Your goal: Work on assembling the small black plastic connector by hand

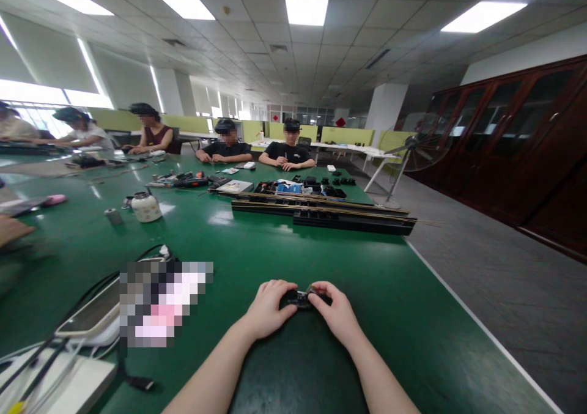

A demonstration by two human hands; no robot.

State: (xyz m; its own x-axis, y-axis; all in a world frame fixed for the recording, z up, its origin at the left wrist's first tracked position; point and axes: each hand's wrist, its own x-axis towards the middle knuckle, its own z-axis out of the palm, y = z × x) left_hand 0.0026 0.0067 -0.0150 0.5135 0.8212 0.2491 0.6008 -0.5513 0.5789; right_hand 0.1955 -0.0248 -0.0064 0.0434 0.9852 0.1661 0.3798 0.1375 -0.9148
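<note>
Low over the green table (220, 252), both my hands meet at a small black part (301, 299) with some lighter, shiny bits in its middle. My left hand (271, 307) is closed on its left end, thumb below and fingers above. At the other end my right hand (331, 309) pinches between thumb and forefinger, where a small dark piece shows at the fingertips. Whether that piece is separate or belongs to the black part, I cannot tell. The fingers hide much of it.
Left of my arms lie a phone-like device (92, 310), cables and a black plug (140, 382). Farther off stand a white jar (147, 207) and a grey cylinder (114, 216). Long black rails (353, 221) with thin rods lie ahead. Several people sit around the table.
</note>
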